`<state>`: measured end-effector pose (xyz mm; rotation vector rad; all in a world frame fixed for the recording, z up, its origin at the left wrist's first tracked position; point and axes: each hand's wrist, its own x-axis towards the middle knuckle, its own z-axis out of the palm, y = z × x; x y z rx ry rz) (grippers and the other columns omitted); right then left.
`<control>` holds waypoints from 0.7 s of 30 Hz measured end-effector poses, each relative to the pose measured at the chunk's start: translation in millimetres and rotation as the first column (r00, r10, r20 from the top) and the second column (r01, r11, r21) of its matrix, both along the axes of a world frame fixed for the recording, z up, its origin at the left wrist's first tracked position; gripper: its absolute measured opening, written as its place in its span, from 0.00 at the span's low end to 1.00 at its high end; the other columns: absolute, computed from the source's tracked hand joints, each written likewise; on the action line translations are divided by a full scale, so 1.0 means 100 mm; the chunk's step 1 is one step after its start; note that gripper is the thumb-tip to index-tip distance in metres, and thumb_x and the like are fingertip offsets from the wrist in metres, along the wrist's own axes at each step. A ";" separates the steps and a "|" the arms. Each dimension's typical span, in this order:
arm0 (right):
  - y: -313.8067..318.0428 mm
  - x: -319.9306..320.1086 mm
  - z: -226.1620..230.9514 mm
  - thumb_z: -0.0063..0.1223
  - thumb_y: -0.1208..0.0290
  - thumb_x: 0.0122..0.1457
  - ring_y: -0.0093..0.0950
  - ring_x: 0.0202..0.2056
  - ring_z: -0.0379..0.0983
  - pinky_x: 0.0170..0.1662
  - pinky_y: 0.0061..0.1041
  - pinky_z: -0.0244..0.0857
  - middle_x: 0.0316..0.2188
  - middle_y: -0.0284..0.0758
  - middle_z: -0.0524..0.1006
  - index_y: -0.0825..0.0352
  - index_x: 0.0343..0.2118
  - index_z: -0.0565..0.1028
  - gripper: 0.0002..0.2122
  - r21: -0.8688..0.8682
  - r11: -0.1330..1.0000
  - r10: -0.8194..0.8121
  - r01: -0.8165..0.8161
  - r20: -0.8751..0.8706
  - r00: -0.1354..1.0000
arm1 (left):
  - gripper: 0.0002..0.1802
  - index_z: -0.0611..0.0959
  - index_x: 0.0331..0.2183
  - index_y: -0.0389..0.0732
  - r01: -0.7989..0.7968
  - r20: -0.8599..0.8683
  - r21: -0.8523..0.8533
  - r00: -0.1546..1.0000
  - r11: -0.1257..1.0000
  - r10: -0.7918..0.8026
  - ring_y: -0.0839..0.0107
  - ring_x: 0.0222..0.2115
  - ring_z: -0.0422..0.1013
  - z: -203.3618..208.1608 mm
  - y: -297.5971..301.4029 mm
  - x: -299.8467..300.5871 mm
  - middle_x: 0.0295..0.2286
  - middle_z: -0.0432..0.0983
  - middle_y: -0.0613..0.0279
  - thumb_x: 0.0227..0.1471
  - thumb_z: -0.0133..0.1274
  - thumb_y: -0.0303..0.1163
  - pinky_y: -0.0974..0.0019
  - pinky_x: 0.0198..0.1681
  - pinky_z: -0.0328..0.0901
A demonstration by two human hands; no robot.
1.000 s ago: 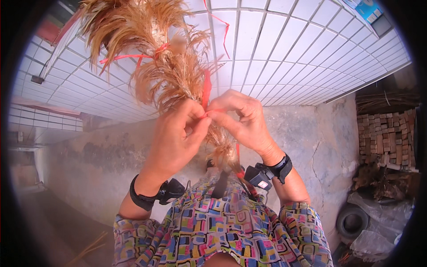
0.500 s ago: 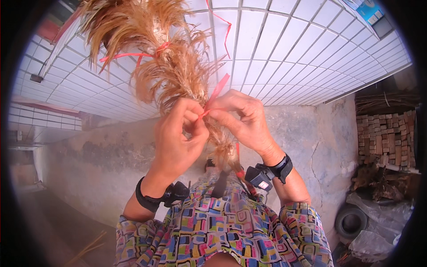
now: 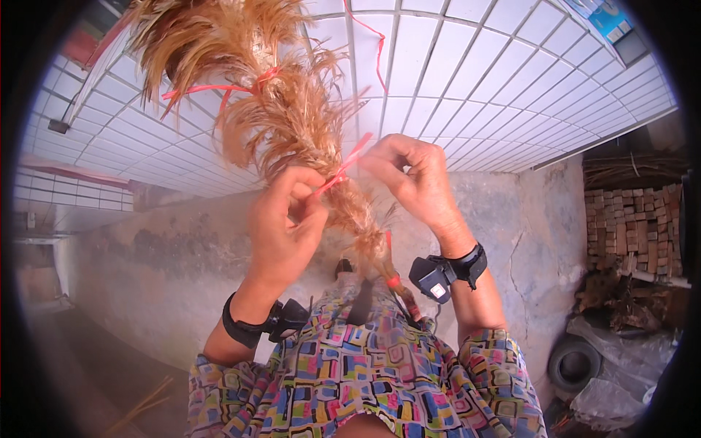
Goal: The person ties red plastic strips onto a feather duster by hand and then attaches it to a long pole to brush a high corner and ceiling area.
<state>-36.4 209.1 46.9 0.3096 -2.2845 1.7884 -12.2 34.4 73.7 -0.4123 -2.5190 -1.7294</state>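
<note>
Your left hand (image 3: 283, 225) pinches the red ribbon (image 3: 340, 177) across the feather bundle (image 3: 296, 124); your right hand (image 3: 418, 184) curls just beside it, grip unclear.

Grey floor (image 3: 485, 215) (cracked, stained)

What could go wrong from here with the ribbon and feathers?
The red ribbon might slip or loosen: its lower tail meets the left hand, while its upper tail looks free beside the right hand.

Ruffled feathers stick out close to the ribbon, so some might get caught in it.

The right black wrist device sits close by and might brush the feathers.
</note>
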 end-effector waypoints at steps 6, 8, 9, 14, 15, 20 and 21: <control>0.13 0.02 -0.08 0.51 0.76 0.45 0.15 0.17 0.57 0.21 0.16 0.54 0.16 0.29 0.67 0.70 0.16 0.69 0.06 0.051 0.978 0.195 -0.202 0.120 0.973 | 0.06 0.74 0.26 0.37 -0.059 0.100 0.057 0.994 0.997 0.053 0.85 0.17 0.62 -0.06 0.05 -0.03 0.17 0.68 0.69 0.40 0.46 0.19 0.80 0.18 0.56; 0.13 0.04 -0.10 0.51 0.74 0.46 0.14 0.19 0.58 0.23 0.14 0.53 0.20 0.29 0.68 0.69 0.15 0.68 0.08 -0.277 0.934 0.261 -0.226 0.098 0.960 | 0.03 0.74 0.25 0.37 -0.068 0.151 0.175 0.988 0.982 0.041 0.85 0.16 0.61 -0.07 0.05 -0.03 0.18 0.68 0.69 0.42 0.48 0.22 0.79 0.18 0.56; 0.11 0.04 -0.09 0.51 0.74 0.46 0.14 0.19 0.58 0.23 0.14 0.53 0.20 0.29 0.68 0.69 0.15 0.68 0.08 -0.278 0.934 0.261 -0.226 0.097 0.960 | 0.03 0.74 0.25 0.37 -0.067 0.151 0.174 0.988 0.983 0.041 0.85 0.16 0.61 -0.06 0.06 -0.03 0.18 0.68 0.69 0.42 0.48 0.22 0.79 0.18 0.56; -0.02 0.01 -0.10 0.45 0.67 0.51 0.17 0.22 0.61 0.25 0.15 0.54 0.26 0.33 0.70 0.68 0.15 0.67 0.12 -0.675 0.675 0.352 -0.298 -0.059 0.934 | 0.04 0.73 0.27 0.37 -0.189 0.526 0.583 0.829 0.790 -0.189 0.86 0.12 0.52 -0.01 0.12 0.00 0.14 0.61 0.73 0.45 0.48 0.27 0.80 0.16 0.51; -0.04 0.03 -0.08 0.45 0.67 0.51 0.17 0.22 0.61 0.25 0.15 0.54 0.26 0.33 0.70 0.68 0.15 0.67 0.12 -0.675 0.675 0.352 -0.297 -0.059 0.934 | 0.04 0.73 0.27 0.37 -0.189 0.526 0.583 0.829 0.790 -0.190 0.86 0.12 0.52 0.01 0.12 0.01 0.14 0.61 0.73 0.45 0.48 0.27 0.80 0.16 0.51; -0.13 0.05 -0.07 0.42 0.66 0.53 0.19 0.23 0.64 0.27 0.16 0.57 0.26 0.37 0.71 0.68 0.19 0.67 0.11 -0.881 0.426 0.453 -0.205 0.012 0.891 | 0.06 0.73 0.28 0.38 -0.170 0.571 0.599 0.775 0.782 -0.269 0.86 0.10 0.49 0.04 0.06 0.02 0.11 0.56 0.75 0.47 0.46 0.31 0.79 0.15 0.50; -0.14 0.04 -0.07 0.42 0.66 0.53 0.19 0.23 0.64 0.27 0.16 0.57 0.26 0.37 0.71 0.68 0.19 0.67 0.11 -0.881 0.426 0.454 -0.205 0.012 0.891 | 0.06 0.73 0.28 0.38 -0.171 0.572 0.600 0.775 0.782 -0.269 0.86 0.10 0.49 0.03 0.05 0.02 0.11 0.56 0.75 0.47 0.46 0.31 0.79 0.15 0.50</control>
